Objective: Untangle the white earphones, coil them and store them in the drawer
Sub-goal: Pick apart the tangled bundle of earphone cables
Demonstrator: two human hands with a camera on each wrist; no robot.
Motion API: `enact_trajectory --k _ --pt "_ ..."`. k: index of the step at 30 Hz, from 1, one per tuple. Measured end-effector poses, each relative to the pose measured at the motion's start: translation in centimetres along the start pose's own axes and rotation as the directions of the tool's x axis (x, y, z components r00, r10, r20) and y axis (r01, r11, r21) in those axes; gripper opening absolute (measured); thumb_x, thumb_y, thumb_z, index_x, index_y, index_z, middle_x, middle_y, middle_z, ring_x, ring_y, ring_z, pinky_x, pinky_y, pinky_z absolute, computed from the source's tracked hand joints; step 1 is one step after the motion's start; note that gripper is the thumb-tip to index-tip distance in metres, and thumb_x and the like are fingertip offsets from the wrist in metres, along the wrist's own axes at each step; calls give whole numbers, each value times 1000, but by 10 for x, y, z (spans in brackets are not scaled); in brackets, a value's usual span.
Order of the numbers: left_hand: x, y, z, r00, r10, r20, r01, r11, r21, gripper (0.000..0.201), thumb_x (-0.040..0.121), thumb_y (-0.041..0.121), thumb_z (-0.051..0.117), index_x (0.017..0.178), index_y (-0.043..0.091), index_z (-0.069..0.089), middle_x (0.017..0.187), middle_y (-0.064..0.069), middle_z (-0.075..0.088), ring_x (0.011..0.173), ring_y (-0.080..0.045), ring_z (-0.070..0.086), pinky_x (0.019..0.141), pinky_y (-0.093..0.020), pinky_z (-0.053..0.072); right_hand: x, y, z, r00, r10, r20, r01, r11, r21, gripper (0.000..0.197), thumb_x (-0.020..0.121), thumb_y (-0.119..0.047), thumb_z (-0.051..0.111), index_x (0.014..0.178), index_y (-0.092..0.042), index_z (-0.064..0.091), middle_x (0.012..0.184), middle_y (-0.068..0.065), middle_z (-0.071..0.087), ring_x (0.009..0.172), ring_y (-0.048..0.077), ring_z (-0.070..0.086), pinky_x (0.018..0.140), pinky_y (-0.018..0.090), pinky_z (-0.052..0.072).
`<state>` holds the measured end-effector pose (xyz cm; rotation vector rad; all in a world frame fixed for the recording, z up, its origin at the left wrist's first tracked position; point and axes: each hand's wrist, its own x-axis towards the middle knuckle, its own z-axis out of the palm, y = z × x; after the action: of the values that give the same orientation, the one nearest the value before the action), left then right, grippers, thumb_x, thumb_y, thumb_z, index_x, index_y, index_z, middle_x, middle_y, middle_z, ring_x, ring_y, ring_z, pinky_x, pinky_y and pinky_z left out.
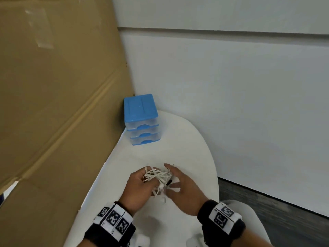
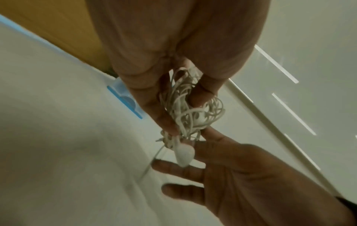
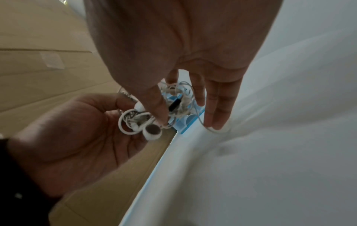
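The white earphones (image 1: 157,175) are a tangled bundle held above the white table (image 1: 187,139). My left hand (image 1: 149,180) grips the bundle between curled fingers and thumb. In the left wrist view the tangle (image 2: 203,116) hangs from the left hand (image 2: 166,116), with one earbud (image 2: 184,154) dangling below it. My right hand (image 1: 178,177) is beside the bundle, its fingers spread and straight. In the right wrist view its thumb touches the cables (image 3: 135,120), and a loose loop (image 3: 212,130) hangs by the fingertips (image 3: 217,123). The blue drawer unit (image 1: 142,120) stands closed at the table's far end.
A large cardboard sheet (image 1: 53,104) leans along the table's left side, right behind the drawer unit. A white wall (image 1: 231,104) runs along the right, and dark floor (image 1: 267,211) shows below it. Bare tabletop lies between my hands and the drawers.
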<state>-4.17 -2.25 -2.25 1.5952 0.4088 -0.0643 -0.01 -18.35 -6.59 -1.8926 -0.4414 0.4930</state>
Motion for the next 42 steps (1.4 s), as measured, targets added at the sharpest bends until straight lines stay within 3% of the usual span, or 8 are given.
enact_trajectory --k 4,11,20,24,28,31,34,42 --pt "-28 0 7 980 -73 184 92 991 -96 57 62 31 82 114 27 61 105 0 73 95 -21 71 74 -39 59 -19 -14 -10 992 -52 -114 62 994 85 6 77 -34 65 82 -37 66 82 -12 71 76 10 67 75 40 58" --pt "-39 4 21 1000 -5 19 4 998 59 11 89 27 66 93 18 70 80 -1 73 62 -15 64 59 -31 49 -48 -17 -14 991 -20 -130 29 997 67 55 92 -50 60 57 -14 39 57 -2 35 57 16 32 57 35 29" --pt "-57 8 20 986 -137 99 157 960 -232 17 90 11 62 107 7 65 103 -16 74 87 -25 70 75 -33 57 -69 -33 -19 988 82 -128 -51 972 229 6 90 -25 68 90 -20 67 85 4 74 72 11 64 68 29 51" --pt "-70 18 18 992 -41 118 65 977 -205 22 89 2 62 111 6 63 102 -15 74 93 -23 71 76 -35 58 -86 -47 -26 969 125 -214 -96 985 141 15 87 -40 68 94 -28 61 83 -2 76 61 5 63 63 30 50" --pt "-79 28 17 992 49 116 -28 983 -179 23 87 4 67 109 11 64 100 -11 75 92 -24 71 78 -36 58 -97 -68 -18 972 -6 -234 25 997 78 18 90 -33 67 106 -35 61 99 -21 72 91 -1 66 80 26 54" --pt "-81 32 14 986 59 154 -22 972 -233 39 77 25 75 113 15 65 107 -12 73 97 -25 70 83 -40 57 -97 -81 -21 972 -83 -220 106 990 94 19 91 -23 68 108 -30 62 99 -17 72 88 1 67 74 17 51" --pt "-84 37 16 983 18 181 38 953 -301 44 76 44 75 113 21 69 110 -10 73 95 -23 69 87 -44 55 -96 -87 -27 975 -116 -191 120 993 12 13 90 -22 67 103 -26 64 96 -13 73 85 5 68 76 27 54" --pt "-87 42 14 990 101 95 -69 955 -288 25 74 27 70 94 13 72 94 -17 74 79 -23 65 71 -37 55 -96 -88 -37 901 -161 -403 140 987 -82 31 80 -32 76 106 -38 60 109 -27 64 109 -3 58 85 19 47"
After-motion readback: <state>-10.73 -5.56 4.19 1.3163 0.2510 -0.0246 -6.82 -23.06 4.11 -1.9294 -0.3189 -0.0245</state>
